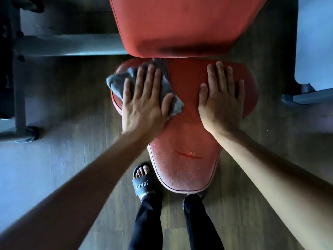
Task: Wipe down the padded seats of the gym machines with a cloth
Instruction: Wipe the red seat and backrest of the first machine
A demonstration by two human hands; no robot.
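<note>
We have the grey cloth (142, 87) under our flat left hand (144, 98), fingers straight, pressing it onto the upper left of the red seat (183, 165), right at the backrest (185, 24). Our right hand (222, 100) lies flat and bare on the seat's right side, holding nothing. By our judgement the seat's lower half, dusty-looking with a scuff, remains unwiped.

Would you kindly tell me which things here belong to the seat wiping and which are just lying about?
Job: grey cloth under the left hand; red padded seat; right hand flat on it.
Lying about: grey machine frame; black sandal; wood floor.
</note>
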